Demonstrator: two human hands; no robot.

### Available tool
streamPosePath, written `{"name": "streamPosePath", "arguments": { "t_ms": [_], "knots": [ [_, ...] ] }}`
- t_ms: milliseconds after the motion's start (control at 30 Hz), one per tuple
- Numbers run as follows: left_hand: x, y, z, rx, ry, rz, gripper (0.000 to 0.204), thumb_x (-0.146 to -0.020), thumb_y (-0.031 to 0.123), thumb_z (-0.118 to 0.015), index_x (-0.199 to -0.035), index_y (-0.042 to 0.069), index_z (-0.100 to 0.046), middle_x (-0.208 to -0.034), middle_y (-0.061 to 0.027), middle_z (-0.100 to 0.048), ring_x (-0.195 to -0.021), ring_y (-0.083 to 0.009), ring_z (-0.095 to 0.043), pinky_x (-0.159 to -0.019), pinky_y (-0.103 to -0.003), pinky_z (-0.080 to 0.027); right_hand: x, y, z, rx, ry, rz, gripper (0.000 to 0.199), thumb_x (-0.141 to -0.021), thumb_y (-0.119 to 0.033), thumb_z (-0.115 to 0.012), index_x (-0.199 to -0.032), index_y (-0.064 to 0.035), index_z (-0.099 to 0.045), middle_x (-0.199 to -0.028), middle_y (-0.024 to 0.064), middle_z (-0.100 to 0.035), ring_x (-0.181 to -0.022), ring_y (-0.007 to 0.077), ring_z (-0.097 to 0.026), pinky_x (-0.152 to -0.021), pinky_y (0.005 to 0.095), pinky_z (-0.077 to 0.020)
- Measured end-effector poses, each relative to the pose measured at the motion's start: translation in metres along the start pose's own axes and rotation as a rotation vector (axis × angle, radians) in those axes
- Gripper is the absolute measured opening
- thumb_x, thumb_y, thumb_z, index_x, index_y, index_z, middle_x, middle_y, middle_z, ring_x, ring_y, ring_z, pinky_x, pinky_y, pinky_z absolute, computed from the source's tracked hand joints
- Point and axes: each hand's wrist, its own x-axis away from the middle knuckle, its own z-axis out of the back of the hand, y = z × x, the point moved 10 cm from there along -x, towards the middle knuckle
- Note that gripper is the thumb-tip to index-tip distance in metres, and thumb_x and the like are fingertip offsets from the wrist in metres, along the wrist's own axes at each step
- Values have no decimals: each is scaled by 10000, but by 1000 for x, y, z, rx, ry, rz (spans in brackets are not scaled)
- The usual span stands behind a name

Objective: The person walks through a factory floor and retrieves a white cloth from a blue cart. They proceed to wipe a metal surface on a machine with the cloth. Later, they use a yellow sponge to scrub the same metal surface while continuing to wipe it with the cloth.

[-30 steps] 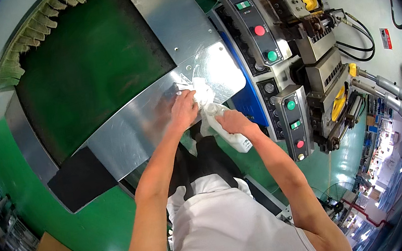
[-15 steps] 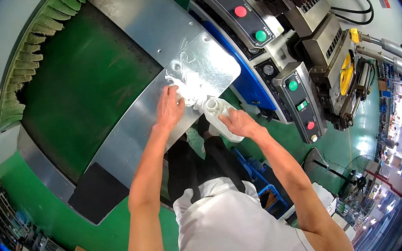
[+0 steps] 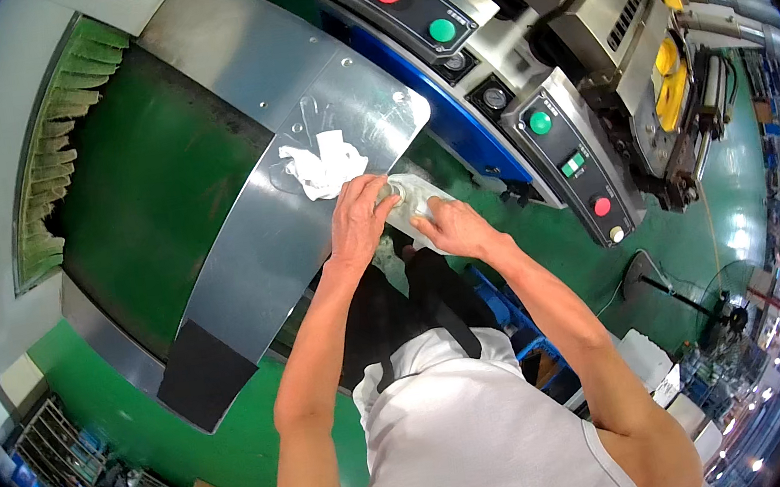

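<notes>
A translucent white plastic bottle (image 3: 417, 193) was in front of you, just off the edge of a metal surface (image 3: 243, 237). Its long axis slanted, mouth toward your upper left, base toward your lower right. Your right hand (image 3: 456, 226) was closed around its body, covering the lower part. Your left hand (image 3: 360, 218) had its fingers curled in at the mouth, partly blocking it; whether they pinched a cap, you could not tell. Just beyond them, a crumpled white cloth (image 3: 327, 165) lay on the metal. Leftward stretched a green belt (image 3: 163, 179); to the right stood a button panel (image 3: 567, 158) on a machine.
</notes>
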Motion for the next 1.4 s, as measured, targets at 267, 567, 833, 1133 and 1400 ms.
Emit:
{"name": "streamPosePath", "arguments": {
  "t_ms": [267, 567, 833, 1133, 1400],
  "knots": [
    [12, 42, -23, -88, 96, -197, 308, -841, 95, -768, -1130, 2, -716, -1181, -109, -700, -1074, -310, -638, -926, -401, -491, 24, 18, 19, -140, 71, -43, 559, -960, -440, -594, -956, 117, -639, -841, 343, -673, -836, 494, -673, -795, 545, -517],
    [20, 75, -63, -354, 7, -245, 451, -950, 97, -594, -1396, 40, -571, -1504, -93, -521, -1413, -344, -422, -1138, -498, -312, 52, 36, 44, -405, 163, -222, 569, -916, -469, -620, -904, 99, -655, -794, 312, -670, -791, 472, -678, -735, 517, -516],
    [43, 52, -77, -379, -132, -210, 584, -936, 61, -566, -1503, 50, -426, -1575, -129, -420, -1473, -327, -369, -1206, -518, -241, 57, 43, 24, -427, 182, -266, 549, -889, -466, -653, -828, 79, -643, -775, 303, -665, -751, 447, -680, -695, 503, -515],
    [62, 47, -118, -130, -300, -168, 609, -947, 69, -497, -1538, 26, -355, -1632, -163, -293, -1502, -348, -301, -1238, -544, -191, 87, 69, 11, -427, 239, -353, 558, -890, -472, -653, -857, 85, -668, -791, 300, -676, -789, 459, -686, -725, 513, -525],
    [47, 58, -115, -110, -405, -258, 603, -984, 123, -469, -1554, -12, -328, -1621, -213, -316, -1506, -404, -276, -1229, -552, -180, 90, 82, 9, -333, 314, -287, 538, -933, -430, -617, -934, 107, -649, -800, 323, -670, -826, 499, -672, -781, 549, -519]
  ]
}}
